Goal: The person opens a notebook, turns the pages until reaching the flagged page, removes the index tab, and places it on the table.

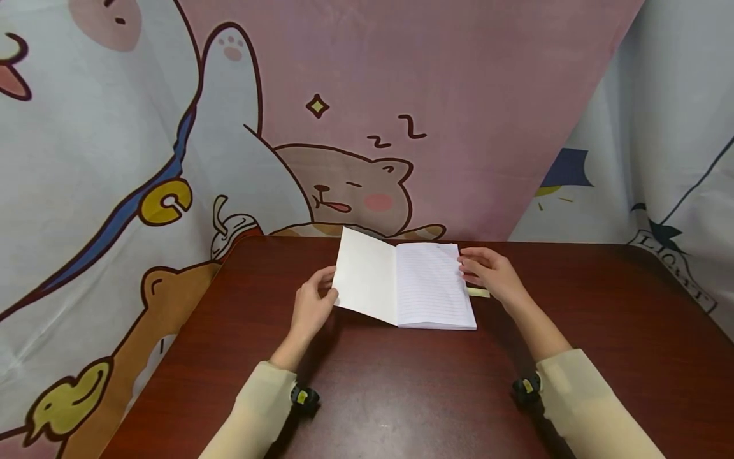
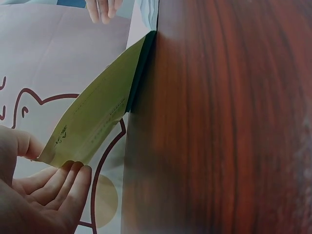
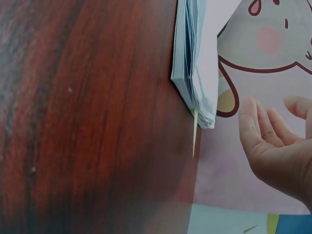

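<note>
A notebook with ruled white pages [image 1: 432, 287] lies on the table, its front cover [image 1: 364, 277] lifted and tilted up on the left. My left hand [image 1: 312, 306] pinches the cover's outer edge between thumb and fingers. Seen from the left wrist, the cover's outer face [image 2: 92, 112] is yellowish-green with small print. My right hand [image 1: 496, 279] is beside the right edge of the pages with relaxed fingers; in the right wrist view its fingers stand apart from the page block [image 3: 204, 73]. A thin pale yellow strip [image 1: 479, 292] sticks out from between the pages on the right.
The notebook sits near the far edge of a dark reddish-brown wooden table [image 1: 390, 389]. Behind the table hangs a cloth [image 1: 459, 127] printed with cartoon animals. A small black device is strapped at each wrist, over cream sleeves [image 1: 590, 401].
</note>
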Demonstrator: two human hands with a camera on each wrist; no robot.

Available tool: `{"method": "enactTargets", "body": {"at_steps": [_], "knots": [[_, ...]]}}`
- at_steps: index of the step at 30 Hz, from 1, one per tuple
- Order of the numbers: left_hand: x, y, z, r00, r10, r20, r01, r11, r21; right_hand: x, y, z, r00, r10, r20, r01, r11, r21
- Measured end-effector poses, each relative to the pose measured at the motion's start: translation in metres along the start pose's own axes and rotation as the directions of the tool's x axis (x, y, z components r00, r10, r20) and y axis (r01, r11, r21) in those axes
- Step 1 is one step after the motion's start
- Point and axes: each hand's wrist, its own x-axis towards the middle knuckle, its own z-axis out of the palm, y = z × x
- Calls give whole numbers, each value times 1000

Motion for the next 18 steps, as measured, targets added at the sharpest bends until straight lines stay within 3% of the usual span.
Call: {"method": "enactTargets", "body": {"at_steps": [18], "knots": [[3,-12,-4,1000,-4,4,4,999,38,-1,6,2,997,71,-5,-71,997,-7]]}}
